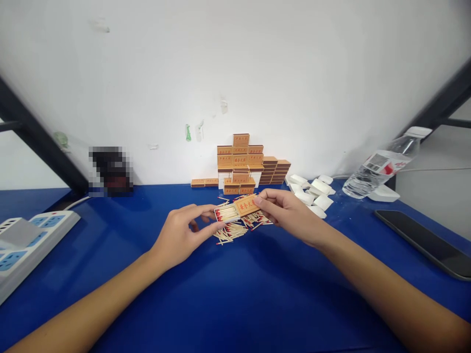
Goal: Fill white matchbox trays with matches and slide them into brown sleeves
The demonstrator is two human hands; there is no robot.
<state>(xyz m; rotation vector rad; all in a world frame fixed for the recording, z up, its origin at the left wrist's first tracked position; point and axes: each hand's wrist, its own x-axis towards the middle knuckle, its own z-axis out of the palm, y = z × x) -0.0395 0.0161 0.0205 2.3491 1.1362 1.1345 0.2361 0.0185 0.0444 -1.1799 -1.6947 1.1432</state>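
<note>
Between my two hands is a matchbox (246,205), partly slid apart, its tray (227,214) full of red-tipped matches. My left hand (186,229) pinches the tray's left end between thumb and fingers. The printed sleeve is gripped at its right end by my right hand (285,211). Below the box lies a heap of loose matches (231,232) on the blue table. Just behind, several matchboxes form a stacked structure (240,160) against the wall, with single matches standing or leaning in its lower middle.
Right of the stack are more piled matchboxes (270,170) and several white trays (304,197). A tilted plastic bottle (382,164) leans by the wall. At the right lies a phone (423,241); at the left, a power strip (35,245). Two flat matchboxes (204,183) lie left of the stack.
</note>
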